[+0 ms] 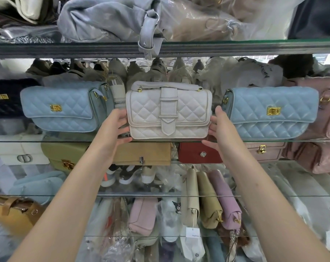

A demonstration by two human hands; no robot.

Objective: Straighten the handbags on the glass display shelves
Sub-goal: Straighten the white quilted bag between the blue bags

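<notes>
Centre frame: a cream quilted leather flap handbag (168, 110) sits at the middle glass shelf (46, 141), with the left hand (120, 125) and right hand (220, 125) clasping its ends. It looks light and semi-stiff, best held by the sides (as here). Fingertips hide behind it; whether its base touches the glass is unclear.

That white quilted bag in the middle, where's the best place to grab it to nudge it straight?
Probably by its two short ends, one hand from each side, as the left hand and right hand do. The white quilted bag stands upright with gaps beside it, while the handle on top lies flat.
</notes>
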